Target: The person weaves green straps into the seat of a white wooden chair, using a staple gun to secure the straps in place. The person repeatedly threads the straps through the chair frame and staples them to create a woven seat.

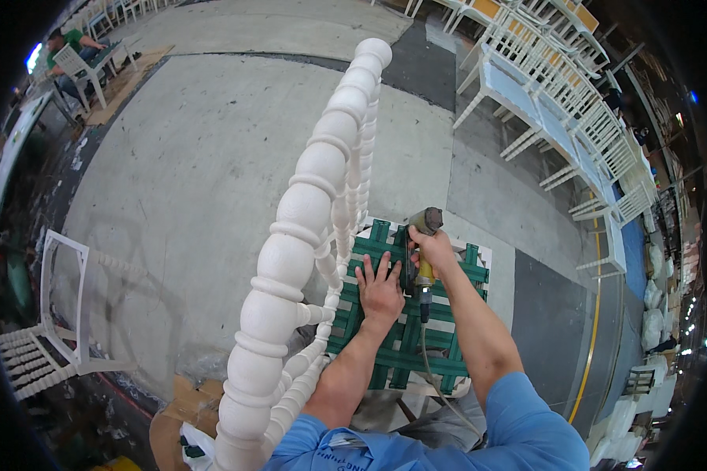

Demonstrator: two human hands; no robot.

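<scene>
My right hand (437, 250) grips a pneumatic stapler (426, 267), grey at the head and yellow lower down, with an air hose (426, 345) running from it toward my body. Under the tool lies a chair seat (485, 259) woven with green webbing straps (416, 363). Flat on the webbing, fingers spread, rests my left hand (380, 292), just left of the stapler. The white chair's turned, beaded frame (279, 235) rises along the seat's left side, close by my left forearm, and partly hides the seat's left edge.
White chairs with pale seats (518, 86) stand in a row at the upper right. Another white chair frame (63, 314) lies at the left, near a cardboard box (182, 416). A person (71, 59) sits far off at the upper left. A yellow line (591, 345) marks the floor.
</scene>
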